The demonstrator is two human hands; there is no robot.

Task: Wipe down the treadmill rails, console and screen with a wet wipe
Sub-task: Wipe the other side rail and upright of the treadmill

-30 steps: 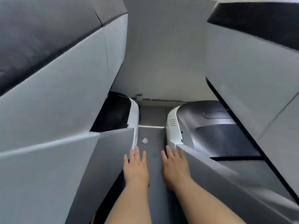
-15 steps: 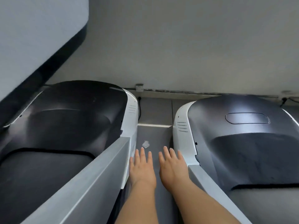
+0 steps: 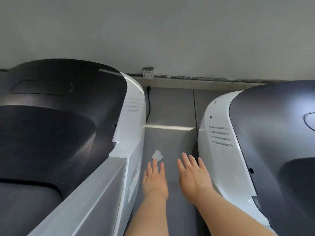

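Wet wipe (image 3: 157,156) lies crumpled on the floor (image 3: 170,137) between two treadmills; my left hand (image 3: 154,180) reaches for it, fingers straight, and my right hand (image 3: 194,178) is spread flat, empty.

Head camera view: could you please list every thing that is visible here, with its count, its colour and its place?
treadmill: one, black hood with white side cover and grey side rail, at the left.
second treadmill: one, black hood with white side cover, at the right.
wipe: one, white, crumpled, on the floor between the two machines, just beyond the left fingertips; contact cannot be told.
floor: grey, the aisle between the machines.
wall: light grey, behind both machines.
socket: one, pale, low on the wall.
cable: one, black, down the floor beside the left machine.
left hand: one, fingers straight, above the floor, holding nothing.
right hand: one, fingers straight and spread, holding nothing.
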